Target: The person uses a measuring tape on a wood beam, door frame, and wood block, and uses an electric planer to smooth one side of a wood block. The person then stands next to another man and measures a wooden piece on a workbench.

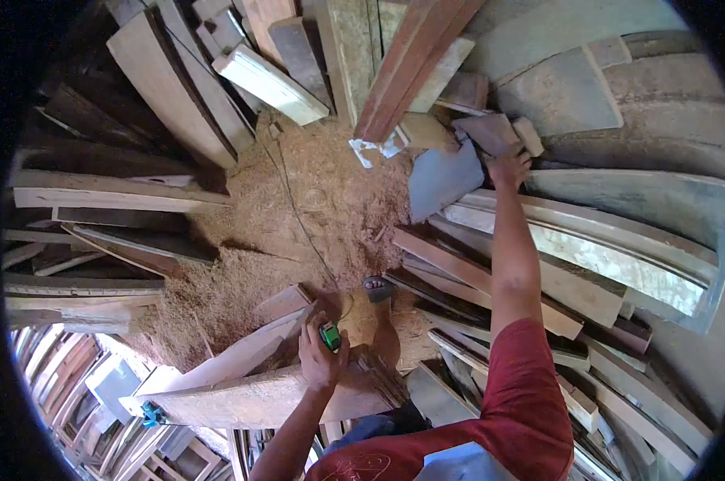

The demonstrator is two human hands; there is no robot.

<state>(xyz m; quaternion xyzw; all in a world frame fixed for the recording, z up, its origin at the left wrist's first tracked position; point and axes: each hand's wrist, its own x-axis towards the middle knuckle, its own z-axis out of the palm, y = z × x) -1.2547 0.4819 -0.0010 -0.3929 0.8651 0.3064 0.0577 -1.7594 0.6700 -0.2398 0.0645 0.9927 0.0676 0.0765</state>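
— How are the hands?
— The left hand (324, 357), near the middle, curls around a tape measure (330, 337). The right hand (508, 170), farther off to the right, is partly spread beside a small wooden block (528, 136); I can't tell whether it grips anything.
— And the tape measure?
— Compact, bright green and black, resting in the left hand near a broad plank (234, 402).
— Room to move?
— Sawdust-covered floor (322, 188) spreads across the middle, crossed by a thin dark cord (291, 196). Board ends edge it left and right; a reddish-brown beam (418, 68) juts in from the far side.
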